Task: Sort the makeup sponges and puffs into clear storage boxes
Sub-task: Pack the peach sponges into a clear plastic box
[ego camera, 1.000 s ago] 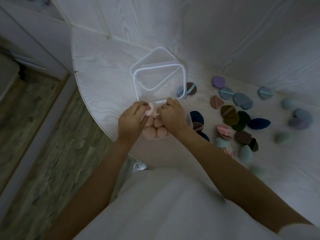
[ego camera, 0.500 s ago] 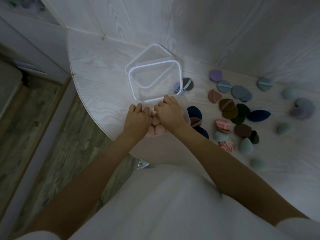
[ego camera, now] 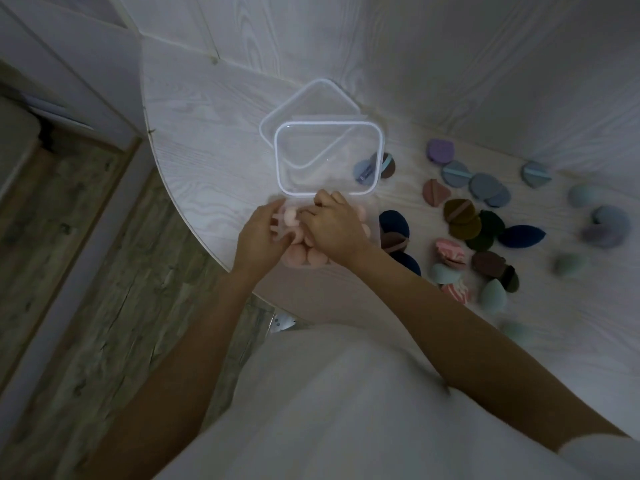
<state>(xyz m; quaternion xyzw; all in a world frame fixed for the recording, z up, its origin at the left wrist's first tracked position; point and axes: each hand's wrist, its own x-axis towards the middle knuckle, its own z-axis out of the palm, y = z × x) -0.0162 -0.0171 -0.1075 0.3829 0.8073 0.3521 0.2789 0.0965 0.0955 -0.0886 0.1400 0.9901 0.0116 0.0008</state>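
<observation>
A clear box near the table's front edge holds several pink sponges. My left hand and my right hand are both over it, fingers curled, pinching one pink sponge between them at the box's top. Right behind it stands an empty clear box, which rests partly on a clear lid. To the right lie loose puffs and sponges: a purple puff, grey-blue puffs, an olive puff, a navy sponge and a teal sponge.
The white table has a rounded edge at the left, with wooden floor below it. A white panelled wall rises behind the boxes. Two puffs lie against the empty box's right side. My white shirt fills the bottom of the view.
Both hands pressed down onto the pink sponges half a second ago. They have lifted a little, and one pink sponge shows between them again. The camera has shifted slightly.
</observation>
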